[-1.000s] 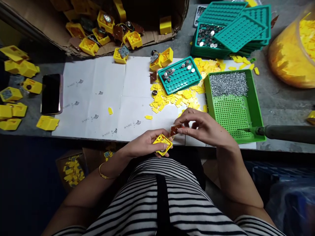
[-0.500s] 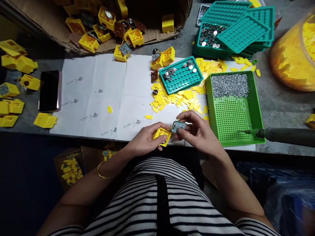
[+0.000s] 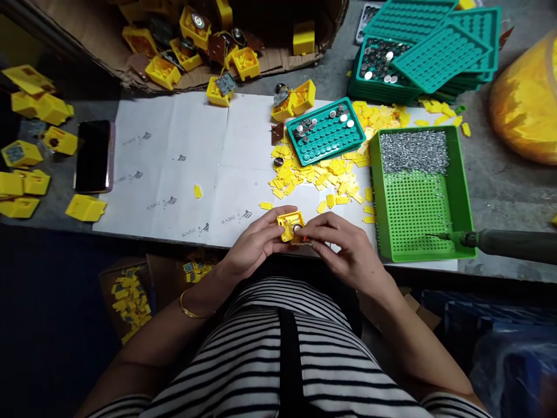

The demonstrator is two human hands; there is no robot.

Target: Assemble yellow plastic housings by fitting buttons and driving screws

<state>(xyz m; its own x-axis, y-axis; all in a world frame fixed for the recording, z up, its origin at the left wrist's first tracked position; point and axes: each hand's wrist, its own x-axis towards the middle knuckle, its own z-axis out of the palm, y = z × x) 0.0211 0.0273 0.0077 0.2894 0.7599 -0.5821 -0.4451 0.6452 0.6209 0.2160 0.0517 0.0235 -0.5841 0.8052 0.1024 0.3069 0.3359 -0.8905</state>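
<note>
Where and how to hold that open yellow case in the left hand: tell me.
Pinch the yellow case by its outer walls, probably from the left, where the left hand holds it. Its open face is turned up, showing a round metal disc, and the right hand is at its right side, so this likely keeps the opening clear.

Both forearms point(image 3: 411, 331) angle inward to the near edge of the tabletop point(image 3: 500, 200); there the left hand point(image 3: 255, 242) curls its fingers, and the right hand point(image 3: 346, 247) reaches leftward, fingers bent.
</note>
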